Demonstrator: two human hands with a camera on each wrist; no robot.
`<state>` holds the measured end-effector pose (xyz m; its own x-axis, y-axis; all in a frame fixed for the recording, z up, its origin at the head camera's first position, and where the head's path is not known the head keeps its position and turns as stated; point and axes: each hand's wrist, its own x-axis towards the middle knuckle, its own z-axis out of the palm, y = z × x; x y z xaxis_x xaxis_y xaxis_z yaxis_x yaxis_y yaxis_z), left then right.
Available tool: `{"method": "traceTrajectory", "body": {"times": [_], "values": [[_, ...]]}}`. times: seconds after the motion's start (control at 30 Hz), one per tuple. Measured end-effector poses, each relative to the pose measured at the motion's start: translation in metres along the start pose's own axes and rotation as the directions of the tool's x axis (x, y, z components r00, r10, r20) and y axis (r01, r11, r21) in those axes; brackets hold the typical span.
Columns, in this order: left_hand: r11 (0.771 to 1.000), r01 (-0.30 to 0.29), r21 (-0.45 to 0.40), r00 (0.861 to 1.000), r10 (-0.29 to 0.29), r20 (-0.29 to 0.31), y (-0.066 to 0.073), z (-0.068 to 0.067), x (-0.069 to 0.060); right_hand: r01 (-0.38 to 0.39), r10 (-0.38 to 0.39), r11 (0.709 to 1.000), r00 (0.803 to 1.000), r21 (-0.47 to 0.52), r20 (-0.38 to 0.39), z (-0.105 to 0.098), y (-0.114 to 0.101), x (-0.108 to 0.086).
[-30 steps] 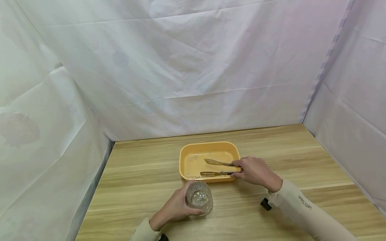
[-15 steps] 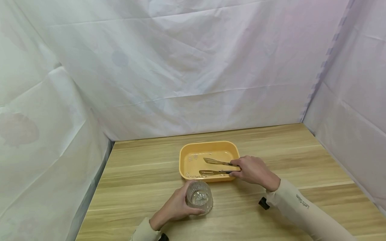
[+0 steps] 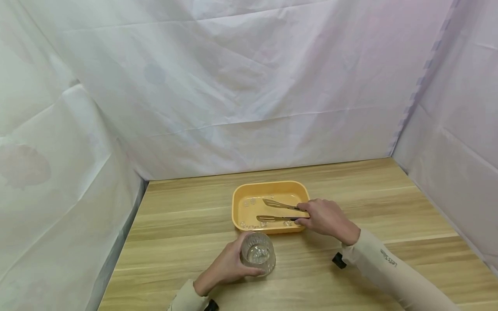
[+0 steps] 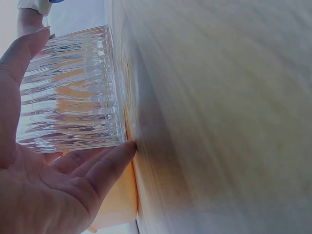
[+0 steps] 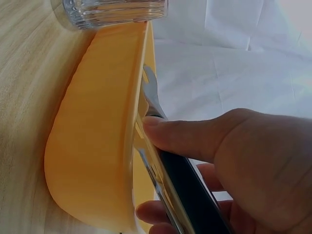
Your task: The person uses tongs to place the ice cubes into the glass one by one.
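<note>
In the head view, the left hand [image 3: 231, 261] holds a ribbed clear glass [image 3: 257, 255], its thumb and fingers curled round the sides, just in front of a yellow tray [image 3: 268, 187] on the wood-grain table [image 3: 183, 224]. Something clear lies inside the glass. The right hand [image 3: 327, 219] grips a pair of tongs [image 3: 282, 218] by the dark handles at the tray's right side; the two arms of the tongs stand apart, their tips over the tray, where small clear pieces [image 3: 253, 201] lie scattered (a few sit close to the nearer arm). White cloth [image 3: 241, 86] hangs behind the table. In the left wrist view, the thumb lies on one side of the glass and the fingers on the other, one fingertip near its base, with the tray showing behind. In the right wrist view, the thumb presses on one handle and fingers lie round the other, beside the tray's rim.
</note>
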<state>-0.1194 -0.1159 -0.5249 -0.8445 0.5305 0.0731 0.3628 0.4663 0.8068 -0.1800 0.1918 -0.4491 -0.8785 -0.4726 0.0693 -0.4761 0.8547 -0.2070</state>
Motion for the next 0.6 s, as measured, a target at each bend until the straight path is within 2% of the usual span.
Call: {"method": "traceTrajectory", "body": {"times": [0.27,0.6], "values": [[1.0,0.01,0.002,1.0,-0.01,0.001,0.0012,-0.0006,0.0003,0.02,-0.02,1.0,0.999,0.016,0.026,-0.0004,0.0004,0.0019],[1.0,0.014,-0.009,1.0,-0.014,0.001,0.0003,0.0,0.0004,0.046,-0.044,0.998,0.998,-0.053,0.045,0.0006,-0.0057,0.0046]]}}
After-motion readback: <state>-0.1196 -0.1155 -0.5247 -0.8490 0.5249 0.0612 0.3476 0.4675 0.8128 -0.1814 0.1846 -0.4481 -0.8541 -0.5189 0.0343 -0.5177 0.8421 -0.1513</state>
